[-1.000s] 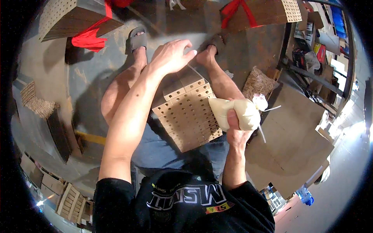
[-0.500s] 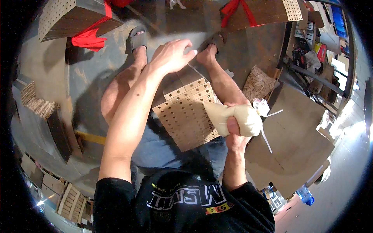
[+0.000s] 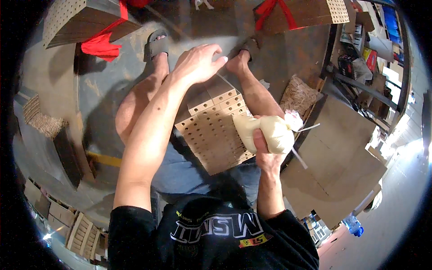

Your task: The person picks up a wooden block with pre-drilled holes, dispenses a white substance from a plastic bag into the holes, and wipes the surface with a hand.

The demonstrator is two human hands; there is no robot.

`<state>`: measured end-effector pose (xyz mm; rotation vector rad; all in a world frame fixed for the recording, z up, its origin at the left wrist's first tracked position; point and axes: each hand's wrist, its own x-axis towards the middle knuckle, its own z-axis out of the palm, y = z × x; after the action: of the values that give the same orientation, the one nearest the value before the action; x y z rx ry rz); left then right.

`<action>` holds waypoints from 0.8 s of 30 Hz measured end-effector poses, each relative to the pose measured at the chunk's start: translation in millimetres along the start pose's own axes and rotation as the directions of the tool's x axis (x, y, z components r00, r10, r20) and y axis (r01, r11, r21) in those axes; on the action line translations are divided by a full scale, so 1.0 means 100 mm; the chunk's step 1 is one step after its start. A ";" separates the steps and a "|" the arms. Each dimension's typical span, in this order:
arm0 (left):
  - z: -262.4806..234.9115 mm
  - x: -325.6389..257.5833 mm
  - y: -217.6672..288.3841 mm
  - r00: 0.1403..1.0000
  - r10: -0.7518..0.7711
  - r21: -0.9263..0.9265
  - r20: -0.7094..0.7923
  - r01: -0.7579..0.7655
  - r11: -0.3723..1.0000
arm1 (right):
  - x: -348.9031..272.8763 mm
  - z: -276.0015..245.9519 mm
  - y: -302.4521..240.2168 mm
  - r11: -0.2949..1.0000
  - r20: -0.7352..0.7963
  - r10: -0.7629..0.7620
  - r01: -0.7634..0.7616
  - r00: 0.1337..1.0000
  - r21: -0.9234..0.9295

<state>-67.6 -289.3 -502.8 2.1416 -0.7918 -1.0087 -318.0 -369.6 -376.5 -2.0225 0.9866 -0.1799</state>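
Note:
My right hand (image 3: 265, 139) is wrapped round a soft, cream-coloured filled bag (image 3: 275, 132), its thumb pressed across the middle. The bag's gathered end is tied off with a pale strip, and its narrow end points left, at the holes of a stack of wooden blocks (image 3: 216, 144). Rows of round drilled holes cover the face of that stack, which stands between my legs. Over the far end of the stack, my left hand (image 3: 198, 63) has bent fingers with the thumb apart and nothing visible in it. Whether its palm touches the blocks is hidden.
Bundles of drilled blocks tied with red cloth lie at the far left (image 3: 83, 27) and far right (image 3: 306, 13). A clear bag of small wooden pieces (image 3: 299, 96) sits beyond my right knee. A large brown board (image 3: 337, 157) and a cluttered shelf rack (image 3: 366, 90) stand to the right.
My right hand has shifted a little left and away from me with the cream bag, and its narrow end has moved slightly across the hole rows. My left hand has hardly moved.

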 end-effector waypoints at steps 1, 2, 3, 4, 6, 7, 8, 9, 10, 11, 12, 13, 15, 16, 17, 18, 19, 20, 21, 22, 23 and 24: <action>0.00 0.00 0.01 1.000 -0.005 0.000 0.010 0.005 1.000 | -0.01 -0.02 0.02 1.000 -0.001 0.000 0.000 1.000 0.000; -0.01 0.00 0.01 1.000 -0.004 0.000 0.010 0.004 1.000 | -0.01 -0.05 0.00 0.999 -0.054 -0.028 0.030 0.998 0.031; -0.01 -0.01 0.02 1.000 -0.008 0.003 0.007 0.008 1.000 | 0.01 -0.06 -0.04 0.996 -0.108 -0.055 0.061 0.993 0.061; -0.01 -0.01 0.03 1.000 -0.012 0.007 0.004 0.012 1.000 | 0.02 -0.14 -0.15 0.994 -0.059 0.045 -0.038 0.997 0.106; -0.05 -0.03 0.08 1.000 -0.021 0.006 0.008 0.021 1.000 | 0.00 -0.22 -0.21 0.966 -0.081 0.128 -0.106 0.988 0.237; -0.05 -0.04 0.09 0.999 -0.033 0.006 0.010 0.033 0.999 | -0.03 -0.25 -0.13 0.949 -0.099 0.152 -0.117 0.983 0.292; -0.05 -0.03 0.08 0.999 -0.031 0.006 0.011 0.031 0.999 | -0.03 -0.26 -0.14 0.949 -0.101 0.152 -0.117 0.983 0.292; -0.04 -0.03 0.07 0.999 -0.030 0.011 0.015 0.030 1.000 | -0.02 -0.27 -0.14 0.956 -0.096 0.153 -0.123 0.984 0.265; -0.04 -0.02 0.06 0.999 -0.029 0.015 0.019 0.029 0.999 | -0.02 -0.27 -0.14 0.963 -0.090 0.154 -0.130 0.984 0.237; -0.03 -0.02 0.06 0.999 -0.027 0.016 0.021 0.027 1.000 | -0.01 -0.26 -0.14 0.963 -0.092 0.155 -0.130 0.984 0.237; -0.03 -0.01 0.06 0.999 -0.036 0.017 0.027 0.036 0.999 | 0.00 -0.23 -0.13 0.971 -0.096 0.124 -0.100 0.988 0.219; -0.02 -0.01 0.06 0.998 -0.046 0.018 0.034 0.046 0.999 | 0.02 -0.21 -0.12 0.977 -0.099 0.092 -0.071 0.991 0.201; -0.04 -0.02 0.09 0.998 -0.048 0.024 0.039 0.047 0.999 | 0.02 -0.18 -0.05 0.967 -0.085 0.105 -0.081 0.991 0.243; -0.05 -0.03 0.11 0.998 -0.052 0.030 0.042 0.050 0.998 | 0.00 -0.16 -0.02 0.967 -0.113 0.116 -0.087 0.987 0.239; -0.07 -0.04 0.13 0.998 -0.052 0.031 0.044 0.050 0.998 | 0.00 -0.14 -0.01 0.968 -0.140 0.127 -0.092 0.982 0.235; -0.09 -0.05 0.15 0.997 -0.057 0.036 0.043 0.055 0.998 | 0.00 -0.15 0.01 0.968 -0.140 0.129 -0.093 0.982 0.235; -0.09 -0.05 0.16 0.997 -0.062 0.040 0.043 0.060 0.997 | 0.00 -0.16 0.03 0.987 -0.128 0.100 -0.082 0.987 0.138; -0.08 -0.05 0.14 0.997 -0.063 0.041 0.042 0.062 0.997 | 0.01 -0.16 0.04 0.997 -0.111 0.072 -0.068 0.991 0.040; -0.06 -0.03 0.09 0.998 -0.052 0.035 0.036 0.050 0.998 | 0.00 -0.16 0.06 0.997 -0.110 0.071 -0.067 0.991 0.041; -0.05 -0.02 0.07 0.999 -0.040 0.030 0.031 0.039 0.999 | 0.00 -0.15 0.08 0.999 -0.121 0.041 -0.039 0.992 0.022; -0.05 -0.02 0.07 0.999 -0.039 0.030 0.032 0.039 0.999 | -0.01 -0.14 0.11 1.000 -0.134 0.011 -0.011 0.991 0.002; -0.04 -0.03 0.08 0.999 -0.031 0.036 0.024 0.031 0.999 | -0.02 -0.13 0.14 1.000 -0.135 0.012 -0.012 0.991 0.002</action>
<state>-67.2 -290.9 -493.8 2.1811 -0.7959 -1.0466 -333.1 -381.2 -378.3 -2.0244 1.0813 -0.3140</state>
